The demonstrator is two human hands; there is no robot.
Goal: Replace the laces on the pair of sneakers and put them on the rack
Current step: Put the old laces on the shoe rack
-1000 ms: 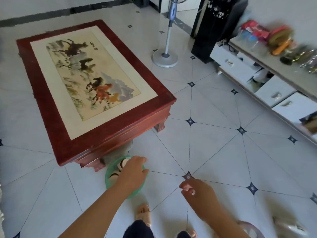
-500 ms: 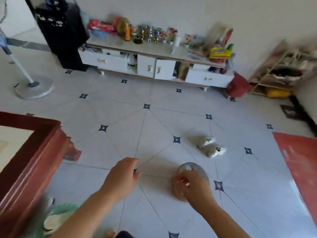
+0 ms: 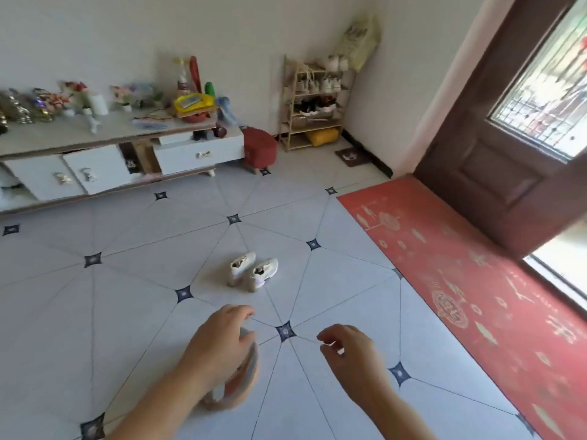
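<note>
While the white sneakers [image 3: 252,271] stood side by side on the tiled floor [image 3: 127,312], well apart from the rack [image 3: 314,103] at the wall, the left hand [image 3: 219,341] and right hand [image 3: 349,350] hovered on the near side of the sneakers, fingers loosely curled, holding nothing.

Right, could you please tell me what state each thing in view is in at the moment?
sneakers: upright, side by side on the floor; laces too small to tell.
shoe rack: standing against the wall, shoes on its shelves.
door: open.
left hand: fingers loosely curved over a round stool; contact unclear.
right hand: fingers curled; whether it holds anything is unclear.
</note>
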